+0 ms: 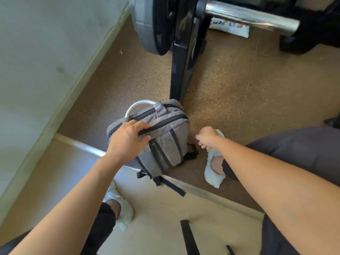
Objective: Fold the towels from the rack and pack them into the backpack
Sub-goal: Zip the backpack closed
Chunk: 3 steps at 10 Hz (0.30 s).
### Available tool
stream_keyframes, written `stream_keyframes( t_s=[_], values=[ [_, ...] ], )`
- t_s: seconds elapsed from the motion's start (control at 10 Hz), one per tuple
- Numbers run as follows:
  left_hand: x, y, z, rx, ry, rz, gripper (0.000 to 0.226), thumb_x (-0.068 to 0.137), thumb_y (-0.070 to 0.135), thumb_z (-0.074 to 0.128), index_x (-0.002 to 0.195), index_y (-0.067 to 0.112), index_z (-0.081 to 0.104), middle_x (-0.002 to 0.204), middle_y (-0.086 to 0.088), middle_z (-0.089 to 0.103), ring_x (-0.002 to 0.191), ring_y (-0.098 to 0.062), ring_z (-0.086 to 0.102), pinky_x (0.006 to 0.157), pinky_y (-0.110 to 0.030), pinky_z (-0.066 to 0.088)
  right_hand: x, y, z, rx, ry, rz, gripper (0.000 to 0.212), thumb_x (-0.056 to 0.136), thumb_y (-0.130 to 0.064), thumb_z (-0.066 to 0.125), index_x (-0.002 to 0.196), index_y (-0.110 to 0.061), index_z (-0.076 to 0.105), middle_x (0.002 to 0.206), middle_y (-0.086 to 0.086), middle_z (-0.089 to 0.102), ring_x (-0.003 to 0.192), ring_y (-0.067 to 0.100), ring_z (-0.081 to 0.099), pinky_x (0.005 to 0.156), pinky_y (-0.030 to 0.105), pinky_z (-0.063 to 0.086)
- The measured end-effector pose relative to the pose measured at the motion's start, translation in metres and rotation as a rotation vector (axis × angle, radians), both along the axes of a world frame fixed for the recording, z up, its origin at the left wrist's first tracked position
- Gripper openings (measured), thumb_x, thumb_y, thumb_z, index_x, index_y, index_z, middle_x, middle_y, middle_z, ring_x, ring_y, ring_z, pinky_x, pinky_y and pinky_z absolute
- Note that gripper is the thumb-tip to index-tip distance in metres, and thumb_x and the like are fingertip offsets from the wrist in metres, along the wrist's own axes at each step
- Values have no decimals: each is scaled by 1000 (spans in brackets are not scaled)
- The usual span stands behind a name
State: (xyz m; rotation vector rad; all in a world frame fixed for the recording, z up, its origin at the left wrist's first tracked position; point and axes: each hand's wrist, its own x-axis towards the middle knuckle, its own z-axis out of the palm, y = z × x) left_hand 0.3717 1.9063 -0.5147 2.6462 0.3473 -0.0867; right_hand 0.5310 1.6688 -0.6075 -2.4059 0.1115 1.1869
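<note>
A grey backpack [166,137] with black zips and straps stands on the floor at the foot of a black rack post [181,67]. Its zips look closed. My left hand [127,139] grips the top of the backpack, thumb and fingers curled over the black handle strap. My right hand [207,136] hovers just right of the bag with curled fingers; whether it holds anything I cannot tell. No towel is in view.
A barbell with grey weight plates [150,24] and a chrome sleeve [252,16] hangs above the brown speckled floor. A pale wall [46,52] runs along the left. White shoes [214,162] and dark trouser legs flank the bag. A cream mat [165,218] lies near me.
</note>
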Motion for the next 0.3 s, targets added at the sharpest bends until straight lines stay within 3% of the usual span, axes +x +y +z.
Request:
stream_keyframes(
  t_s=[0.1,0.2,0.3],
  values=[
    [-6,0,16,-71,22,46,30,92,27,73,122,22,72,116,-1,68,106,-24,65,83,-30,47,14,10,42,19,-88,66,27,102,-21,51,120,-5,63,86,9,69,71,19,65,56,27,49],
    [-16,1,33,-133,42,106,22,90,29,73,112,26,74,110,4,70,104,-20,67,86,-35,52,24,24,84,136,-191,125,24,103,-24,53,120,-12,64,96,6,70,81,17,68,64,26,55],
    [-25,-2,51,-164,-5,165,17,90,26,73,107,25,77,107,9,72,99,-14,68,84,-32,52,17,41,130,279,-277,238,17,103,-26,53,113,-20,65,97,2,70,85,15,68,69,25,57]
  ],
)
